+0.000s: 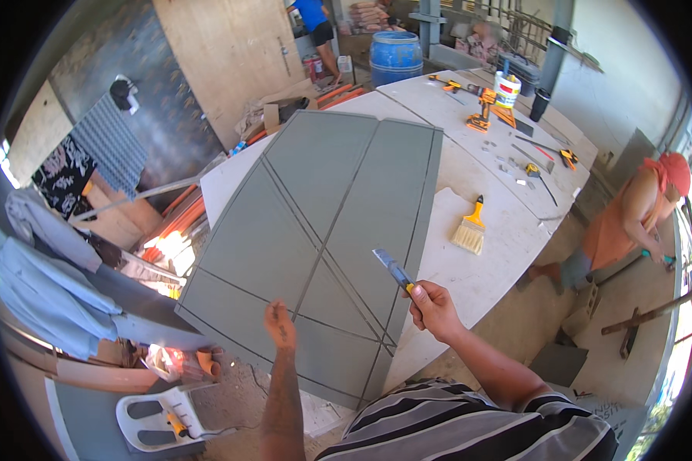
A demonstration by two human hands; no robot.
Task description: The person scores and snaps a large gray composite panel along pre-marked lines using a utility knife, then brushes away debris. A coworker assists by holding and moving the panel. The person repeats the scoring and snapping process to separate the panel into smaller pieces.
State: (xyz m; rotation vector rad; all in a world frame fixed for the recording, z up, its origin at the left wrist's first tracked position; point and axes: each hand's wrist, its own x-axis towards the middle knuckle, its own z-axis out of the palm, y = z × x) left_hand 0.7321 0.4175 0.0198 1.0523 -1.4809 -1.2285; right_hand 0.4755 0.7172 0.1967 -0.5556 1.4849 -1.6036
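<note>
A large grey panel (pixel 354 180), crossed by dark straight and slanting lines, lies on the white worktable (pixel 457 207). My right hand (pixel 436 309) is closed round a flat-bladed knife (pixel 394 269) with a yellow and black handle. Its broad blade points up and left, over the panel's right part. Near the panel's lower left, my left hand (pixel 279 323) is curled closed over the surface; whether it holds anything small is hidden. To the right of the panel, a wide paintbrush (pixel 470 229) with a yellow handle rests on the table.
An orange cordless drill (pixel 480 110), a white bucket (pixel 507 91), a tape measure (pixel 532 170) and small pieces occupy the table's far right. A person in orange (pixel 630 211) bends at the right; another (pixel 315 27) stands behind. A white plastic chair (pixel 142 421) is lower left.
</note>
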